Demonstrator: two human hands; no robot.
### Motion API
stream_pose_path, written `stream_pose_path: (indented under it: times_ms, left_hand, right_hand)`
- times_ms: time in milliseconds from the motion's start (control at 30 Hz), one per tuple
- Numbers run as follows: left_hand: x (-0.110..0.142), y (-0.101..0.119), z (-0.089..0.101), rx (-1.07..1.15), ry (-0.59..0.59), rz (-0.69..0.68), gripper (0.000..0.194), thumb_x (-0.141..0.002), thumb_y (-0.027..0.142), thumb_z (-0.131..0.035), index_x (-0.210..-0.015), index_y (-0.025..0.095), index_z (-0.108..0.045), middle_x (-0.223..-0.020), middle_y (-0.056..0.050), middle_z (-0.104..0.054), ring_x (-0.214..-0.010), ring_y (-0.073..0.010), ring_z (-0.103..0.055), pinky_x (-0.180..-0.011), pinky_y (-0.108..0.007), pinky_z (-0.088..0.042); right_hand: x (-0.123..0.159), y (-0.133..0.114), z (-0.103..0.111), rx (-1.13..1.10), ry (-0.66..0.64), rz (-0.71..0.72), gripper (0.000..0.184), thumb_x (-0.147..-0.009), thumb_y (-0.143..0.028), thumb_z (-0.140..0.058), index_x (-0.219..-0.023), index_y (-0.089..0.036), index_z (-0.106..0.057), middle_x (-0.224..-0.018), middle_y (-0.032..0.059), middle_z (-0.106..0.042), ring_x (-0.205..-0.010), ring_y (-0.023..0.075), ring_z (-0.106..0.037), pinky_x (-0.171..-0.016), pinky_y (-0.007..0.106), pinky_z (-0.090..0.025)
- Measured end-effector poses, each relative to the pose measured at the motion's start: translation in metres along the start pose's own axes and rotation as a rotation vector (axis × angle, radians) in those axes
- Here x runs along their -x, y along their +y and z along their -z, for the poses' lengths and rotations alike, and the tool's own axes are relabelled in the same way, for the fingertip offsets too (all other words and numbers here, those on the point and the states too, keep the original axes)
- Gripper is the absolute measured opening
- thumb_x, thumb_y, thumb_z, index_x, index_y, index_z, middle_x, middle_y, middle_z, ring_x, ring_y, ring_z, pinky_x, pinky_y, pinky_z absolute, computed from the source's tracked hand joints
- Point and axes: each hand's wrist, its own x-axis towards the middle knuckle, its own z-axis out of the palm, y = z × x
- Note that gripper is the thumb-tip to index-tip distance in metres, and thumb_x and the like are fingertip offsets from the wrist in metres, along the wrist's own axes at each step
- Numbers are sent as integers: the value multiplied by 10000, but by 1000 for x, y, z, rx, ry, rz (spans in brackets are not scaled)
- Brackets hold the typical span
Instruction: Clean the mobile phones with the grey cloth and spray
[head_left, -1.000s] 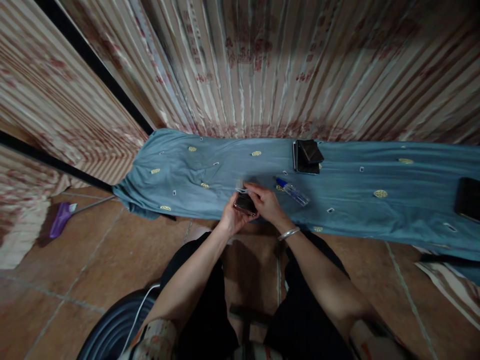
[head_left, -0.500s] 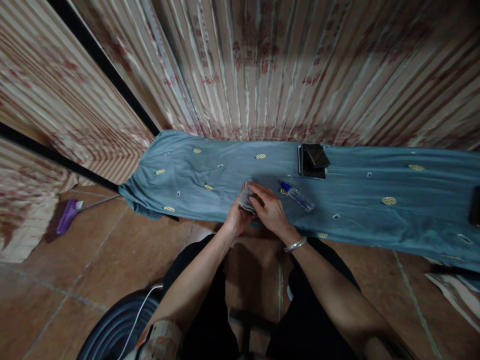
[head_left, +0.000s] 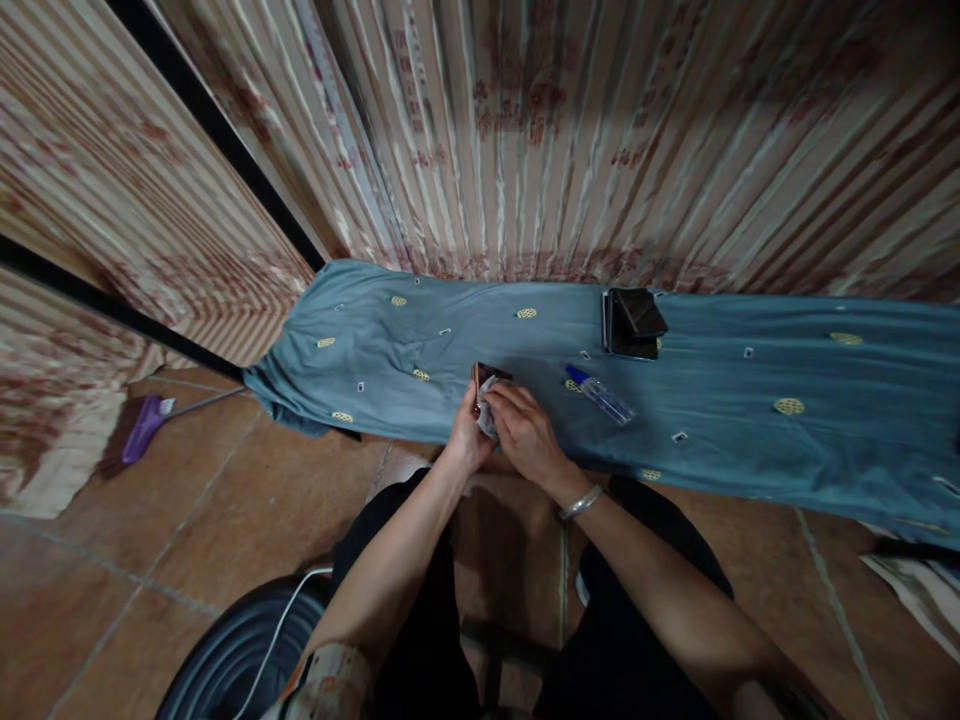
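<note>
We have the phone (head_left: 487, 373) in our left hand (head_left: 469, 436), its fingers clamped on the edges, just over the near side of the blue cloth (head_left: 720, 400). Our right hand (head_left: 526, 430) has its fingers bunched on a pale wipe (head_left: 485, 408), pressed to the phone. Just beyond the right fingers lies a spray bottle (head_left: 601, 396) (blue at one end), and farther out from them, some stacked dark devices (head_left: 631, 322).

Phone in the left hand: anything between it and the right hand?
Yes, the crumpled grey cloth: it sits between the phone in the left hand and the right hand. Nothing else visible between them.
</note>
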Motion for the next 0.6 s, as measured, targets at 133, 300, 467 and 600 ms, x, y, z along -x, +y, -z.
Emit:
stream_pose_path:
  times_ms: [133,300,467,600]
  left_hand:
    - [1,-2,-3,22,32,28,302,-978,399,-536,-809,195,-681,-789,-38,-760,-1052,-217,-744,-974,-321,-565]
    - [5,-3,-8,72,56,52,317,-978,394,-549,-801,177,-698,-831,-52,-780,-1000,-206,-749,-943,-294,-559]
    - [10,5,-13,133,46,-22,423,-1057,324,-399,-860,158,-734,-766,-44,-765,-823,-145,-735,-852,-234,-549]
    - [9,10,-16,132,18,-69,398,-1055,319,-419,-884,164,-743,-783,-37,-773,-693,-127,-694,-721,-215,-536]
  right_hand:
    - [-1,0,1,56,-5,-23,434,-990,-146,-408,-1277,-204,-729,-1258,143,-712,-1180,299,-627,-1090,492,-527]
    - [-2,3,3,107,-26,-7,442,-966,-96,-418,-1275,-201,-716,-1234,143,-710,-1172,299,-622,-1074,514,-537]
    - [3,12,7,193,-1,15,420,-959,-69,-412,-1213,-168,-731,-1201,154,-720,-1131,295,-638,-1036,509,-561]
    - [7,23,10,222,13,-21,420,-958,-62,-407,-1206,-160,-732,-1203,157,-722,-1139,296,-646,-1050,517,-549]
